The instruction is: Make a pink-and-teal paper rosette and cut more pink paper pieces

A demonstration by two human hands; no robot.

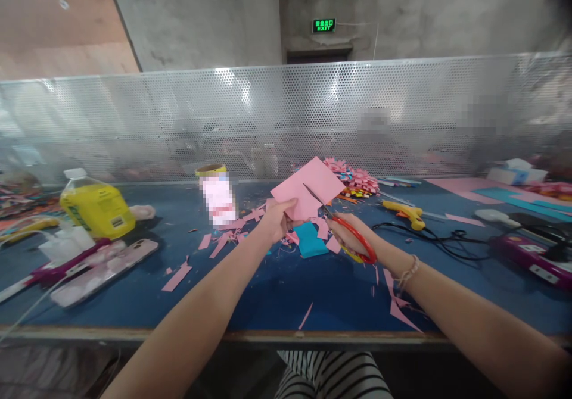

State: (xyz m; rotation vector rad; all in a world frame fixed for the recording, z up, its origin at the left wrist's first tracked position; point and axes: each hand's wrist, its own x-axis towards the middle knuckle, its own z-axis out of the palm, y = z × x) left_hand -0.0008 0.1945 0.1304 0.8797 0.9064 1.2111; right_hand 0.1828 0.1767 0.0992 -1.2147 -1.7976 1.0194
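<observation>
My left hand [277, 220] pinches the lower left edge of a pink sheet of paper [308, 181], lifted above the table. In my right hand [351, 232] are scissors [364, 241] with red and yellow handles, fingers wrapped round the grips. Their blades are spread at the sheet's right part, one lying across its face; whether they bite into the paper I cannot tell. Below the sheet lies a blue piece of paper [311, 241] on the table, with pink scraps [221, 241] around it.
Behind stands a heap of pink and coloured cut paper [357, 178]. A yellow glue gun [404, 213] with a black cord lies right. On the left are a bottle of yellow liquid [96, 205] and a phone [105, 271]. A perforated metal screen [179, 125] closes off the table's back.
</observation>
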